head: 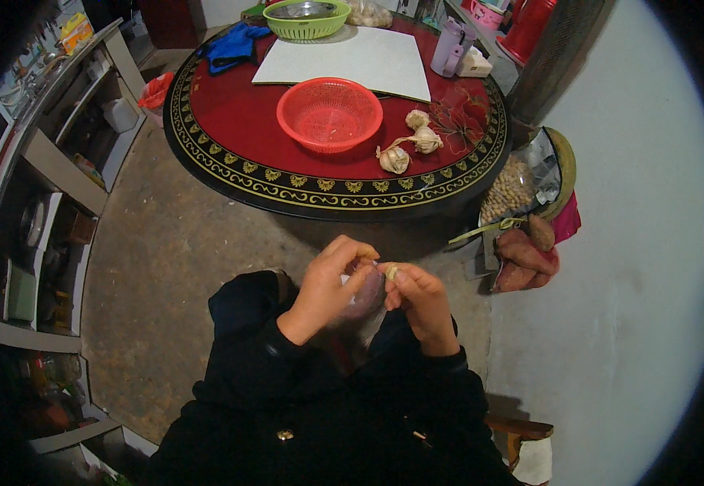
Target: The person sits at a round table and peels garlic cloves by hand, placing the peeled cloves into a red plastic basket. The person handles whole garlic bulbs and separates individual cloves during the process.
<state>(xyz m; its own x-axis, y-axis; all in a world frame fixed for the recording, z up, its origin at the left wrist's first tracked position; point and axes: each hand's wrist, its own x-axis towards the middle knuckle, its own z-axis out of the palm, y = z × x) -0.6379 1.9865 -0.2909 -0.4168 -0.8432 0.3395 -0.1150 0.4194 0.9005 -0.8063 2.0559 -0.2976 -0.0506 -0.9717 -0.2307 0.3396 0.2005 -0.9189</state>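
Note:
My right hand (pixel 416 294) pinches a small pale garlic clove (pixel 392 273) between thumb and forefinger. Close beside it, my left hand (pixel 331 285) has its fingers curled inward; what they hold, if anything, is hidden. Under both hands, above my lap, is a pinkish translucent bag or container (pixel 367 297), partly covered by the left hand. On the round table ahead lie several garlic bulbs (pixel 394 160) with dry stems. To their left stands a red plastic colander (pixel 330 115) with a few small bits at its bottom.
The red table (pixel 236 133) has a black and gold rim. A white board (pixel 352 58), green basket (pixel 306 24), blue cloth (pixel 236 47) and lilac bottle (pixel 451 48) are on it. Peanuts (pixel 507 188) and sweet potatoes (pixel 525 258) sit at right; shelves (pixel 63 164) line the left.

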